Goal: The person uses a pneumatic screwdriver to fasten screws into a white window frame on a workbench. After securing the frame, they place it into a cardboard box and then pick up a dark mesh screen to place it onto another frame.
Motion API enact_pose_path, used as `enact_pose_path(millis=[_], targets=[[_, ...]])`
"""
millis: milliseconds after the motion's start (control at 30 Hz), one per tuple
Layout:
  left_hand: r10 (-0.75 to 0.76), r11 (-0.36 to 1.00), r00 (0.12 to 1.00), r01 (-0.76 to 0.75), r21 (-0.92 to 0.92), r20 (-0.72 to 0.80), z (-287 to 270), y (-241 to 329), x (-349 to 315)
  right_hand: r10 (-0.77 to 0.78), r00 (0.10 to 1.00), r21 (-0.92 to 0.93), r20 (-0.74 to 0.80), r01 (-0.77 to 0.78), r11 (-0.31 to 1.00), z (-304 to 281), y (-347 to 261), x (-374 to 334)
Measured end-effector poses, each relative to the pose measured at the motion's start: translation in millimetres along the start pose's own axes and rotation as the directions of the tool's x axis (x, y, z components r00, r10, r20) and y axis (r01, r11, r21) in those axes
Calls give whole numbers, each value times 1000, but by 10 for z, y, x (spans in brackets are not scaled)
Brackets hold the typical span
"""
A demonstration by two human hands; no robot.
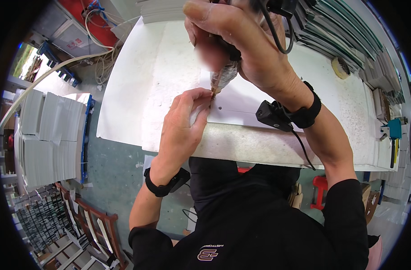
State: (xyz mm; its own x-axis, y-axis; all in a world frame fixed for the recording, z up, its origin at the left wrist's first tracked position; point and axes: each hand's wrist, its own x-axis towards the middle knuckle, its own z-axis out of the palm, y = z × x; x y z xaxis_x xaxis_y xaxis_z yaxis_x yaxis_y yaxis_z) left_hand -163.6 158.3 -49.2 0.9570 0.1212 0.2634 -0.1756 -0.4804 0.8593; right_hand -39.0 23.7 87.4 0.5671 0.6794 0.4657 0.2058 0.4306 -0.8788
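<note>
My right hand (241, 36) is wrapped round a dark hand-held driver (224, 75), its nose bound in silvery, crinkled wrap and ending in a thin brass-coloured tip. That tip points down at the left end of a flat white panel (241, 105) lying on the table. My left hand (183, 119) rests at the panel's end, thumb and forefinger curled close round the tip. Whatever the left fingers pinch is too small and covered to name. A small dark spot shows on the panel just right of the tip. Most of the driver's body is hidden by my right hand.
The white-covered table (169, 58) carries a tape roll (340, 68) at right. Stacked panels (336, 31) stand at the far right, with a teal tool (392, 129) near the right edge. White sheet stacks (52, 135) sit at left; a pale hose (57, 65) crosses the upper left.
</note>
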Motion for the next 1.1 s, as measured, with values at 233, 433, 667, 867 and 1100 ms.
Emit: enact_pose_path(millis=[233,433,667,867,1100], targets=[[2,1000,1000,-2,24,11,-17,31,15,28,999,9,-20,-28,1000,28,-8,-3],[108,959,992,-88,268,-61,10,160,-95,-25,998,-46,62,27,999,1,121,22],[273,886,961,-238,398,-34,29,100,-185,210,976,-106,51,-204,973,65,19,50],[314,860,950,-283,425,-3,18,86,-116,55,994,-52,93,-50,997,22,245,8],[310,808,950,-289,513,48,7,247,-112,4,996,-137,93,9,991,44,99,6]])
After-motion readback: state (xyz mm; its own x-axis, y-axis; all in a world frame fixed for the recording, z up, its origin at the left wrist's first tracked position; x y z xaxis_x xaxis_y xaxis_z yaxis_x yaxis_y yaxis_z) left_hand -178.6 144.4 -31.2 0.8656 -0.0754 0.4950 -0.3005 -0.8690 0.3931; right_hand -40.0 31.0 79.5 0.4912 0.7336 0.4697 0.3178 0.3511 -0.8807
